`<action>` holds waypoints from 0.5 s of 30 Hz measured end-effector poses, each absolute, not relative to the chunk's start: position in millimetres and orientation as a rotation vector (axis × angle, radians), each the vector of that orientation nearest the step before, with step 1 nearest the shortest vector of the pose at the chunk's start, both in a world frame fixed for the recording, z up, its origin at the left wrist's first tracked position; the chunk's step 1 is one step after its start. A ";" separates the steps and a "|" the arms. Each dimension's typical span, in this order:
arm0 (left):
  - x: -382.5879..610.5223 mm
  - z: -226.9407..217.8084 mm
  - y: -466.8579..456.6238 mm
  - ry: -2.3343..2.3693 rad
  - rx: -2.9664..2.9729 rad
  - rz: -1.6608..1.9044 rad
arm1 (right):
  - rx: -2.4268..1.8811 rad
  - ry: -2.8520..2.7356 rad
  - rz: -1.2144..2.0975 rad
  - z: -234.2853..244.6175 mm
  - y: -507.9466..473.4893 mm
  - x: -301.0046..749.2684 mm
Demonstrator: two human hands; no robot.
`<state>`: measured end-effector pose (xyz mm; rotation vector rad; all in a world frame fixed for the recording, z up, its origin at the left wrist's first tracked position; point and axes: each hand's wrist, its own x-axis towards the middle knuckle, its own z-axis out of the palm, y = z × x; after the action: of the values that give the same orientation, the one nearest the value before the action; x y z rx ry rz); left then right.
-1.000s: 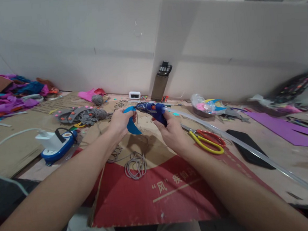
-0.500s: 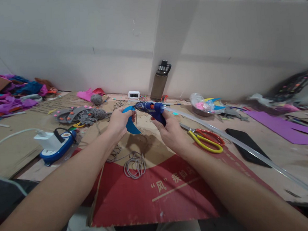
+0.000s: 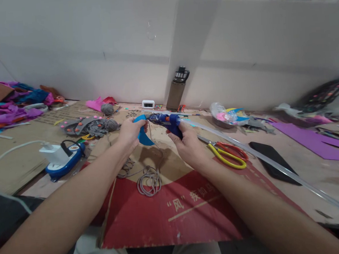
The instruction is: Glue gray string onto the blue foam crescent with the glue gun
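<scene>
Pinched in my left hand [image 3: 131, 132] is a curved blue felt piece [image 3: 144, 138], its pointed end hanging down. My right hand [image 3: 187, 143] is closed around the handle of a blue glue gun [image 3: 169, 121], whose nozzle points left at the top of the felt. A long clear glue stick [image 3: 246, 146] runs from the back of the gun to the lower right. Grey cord [image 3: 149, 181] lies coiled on the red and tan cardboard [image 3: 193, 214] below, and a strand rises toward the felt. Whether the nozzle touches the felt I cannot tell.
Scissors [image 3: 228, 155] with red and yellow handles and a black phone [image 3: 273, 162] lie right of my right hand. A blue power strip [image 3: 62, 169] with a white plug sits at left. Behind stand a bottle [image 3: 176, 91], a small white clock [image 3: 148, 104] and a bowl [image 3: 224, 122].
The felt piece has tilted slightly in my left hand, and its lower tip has shifted a little up and left. The glue gun stays almost in place.
</scene>
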<state>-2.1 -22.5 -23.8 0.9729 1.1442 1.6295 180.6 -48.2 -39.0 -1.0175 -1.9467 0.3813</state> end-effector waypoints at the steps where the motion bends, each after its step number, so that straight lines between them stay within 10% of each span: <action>1: -1.8 -24.5 -22.2 1.137 0.980 1.628 | -1.019 -1.944 0.381 -39.1 -48.0 180.6; 15: 1.0 -30.7 -19.2 1.124 0.969 1.623 | -0.999 -1.917 0.405 -42.2 -45.8 181.8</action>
<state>1.0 -19.2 -30.7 0.9690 1.1238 1.6232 181.8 -45.8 -42.2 -0.9988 -1.9166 0.4052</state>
